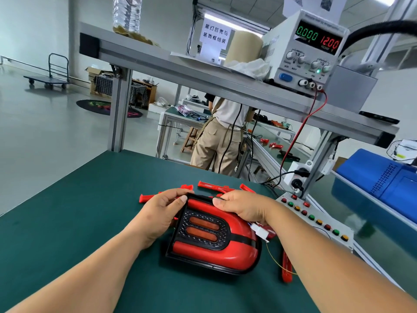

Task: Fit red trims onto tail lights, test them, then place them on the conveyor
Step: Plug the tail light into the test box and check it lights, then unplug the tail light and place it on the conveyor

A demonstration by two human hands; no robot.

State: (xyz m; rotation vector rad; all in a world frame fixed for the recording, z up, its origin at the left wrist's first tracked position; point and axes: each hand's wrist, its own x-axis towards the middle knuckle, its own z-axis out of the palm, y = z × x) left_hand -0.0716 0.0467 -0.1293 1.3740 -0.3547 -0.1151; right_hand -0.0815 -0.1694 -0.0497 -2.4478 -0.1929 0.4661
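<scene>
Green bench mat (90, 211) carries the tail light (225, 247), flat and lens up, probably for pressing trim home. Left hand (162, 211) and right hand (243, 207) grip its far edge, thumbs on top. Spare red trims (214, 186) lie just behind. White connector (259, 231) sits at its right side.

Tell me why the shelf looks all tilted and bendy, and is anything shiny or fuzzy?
Head view: the wide lens tilts and curves the shelf. Also in the head view, soft shiny streaks from the lights above sit on the red tail light, the meter numbers glow a little fuzzy, and the far cart looks softer than near things.
</scene>
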